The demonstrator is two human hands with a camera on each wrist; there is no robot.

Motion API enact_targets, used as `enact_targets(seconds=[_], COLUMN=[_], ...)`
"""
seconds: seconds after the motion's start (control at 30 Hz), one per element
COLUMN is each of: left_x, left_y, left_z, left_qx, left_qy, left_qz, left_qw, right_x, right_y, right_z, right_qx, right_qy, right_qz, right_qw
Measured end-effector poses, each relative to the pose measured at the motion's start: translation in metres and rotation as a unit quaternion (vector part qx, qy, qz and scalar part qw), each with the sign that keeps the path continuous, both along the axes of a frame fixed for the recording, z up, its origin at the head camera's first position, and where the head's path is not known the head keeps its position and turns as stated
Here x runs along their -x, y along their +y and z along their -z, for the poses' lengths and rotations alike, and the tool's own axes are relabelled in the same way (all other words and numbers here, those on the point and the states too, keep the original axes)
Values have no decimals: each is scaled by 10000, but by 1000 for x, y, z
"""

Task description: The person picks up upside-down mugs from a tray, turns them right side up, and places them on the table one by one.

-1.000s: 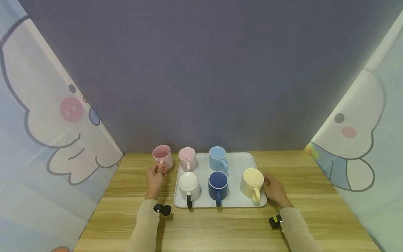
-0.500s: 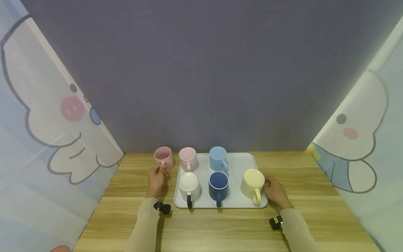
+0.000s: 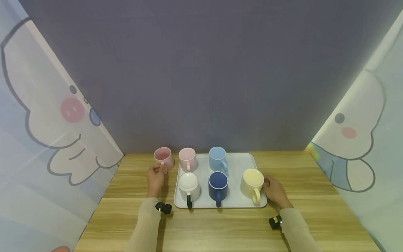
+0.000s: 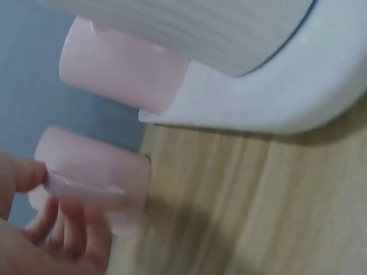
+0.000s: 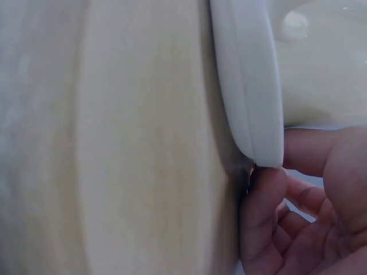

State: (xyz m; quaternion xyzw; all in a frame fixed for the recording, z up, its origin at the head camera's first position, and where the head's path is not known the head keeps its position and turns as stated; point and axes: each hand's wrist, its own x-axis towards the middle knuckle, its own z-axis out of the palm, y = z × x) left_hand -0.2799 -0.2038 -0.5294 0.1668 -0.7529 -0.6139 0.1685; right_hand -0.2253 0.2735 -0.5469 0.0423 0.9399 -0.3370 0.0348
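Wooden table bears a white tray; left hand pinches the pink mug just left of the tray; right hand grips the tray's right edge beside the yellow mug; wrist views show curled fingers, blurred, mugs cut off.

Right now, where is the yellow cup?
In the head view the yellow cup stands on the tray's front right corner, right of the dark blue cup, with the right hand beside it.
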Motion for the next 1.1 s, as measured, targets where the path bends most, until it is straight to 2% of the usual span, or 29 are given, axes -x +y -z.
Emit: enact_targets(seconds=[0.13,0.2,0.3,0.43,0.57,0.7,0.8,1.0,1.1], left_x=[-4,-6,-6,-2,1,3,3,5,6], left_y=[10,17,27,35,39,40,40,39,40], left_z=[-11,-19,-25,-25,-19,-12,-9,-5,-5], left_qx=[923,1407,1979,2241,1924,1190,582,-120,-319], left_qy=[148,282,383,280,13,-606,-1019,-1179,-1223], left_qz=[-497,-532,-141,805,1796,2522,2759,3133,3102], left_qw=[9944,9882,9794,9708,9647,9584,9540,9422,9422], right_x=[0,0,0,0,0,1,1,1,0], right_y=[0,0,1,1,0,0,0,1,1], right_z=[0,0,-1,0,1,1,2,3,2], right_qx=[-9,-11,12,3,-79,-95,-81,4,72], right_qy=[9,15,35,60,89,92,90,80,55], right_qz=[8,17,34,27,4,15,25,42,48], right_qw=[10000,10000,10000,10000,9999,9999,9999,10000,9999])
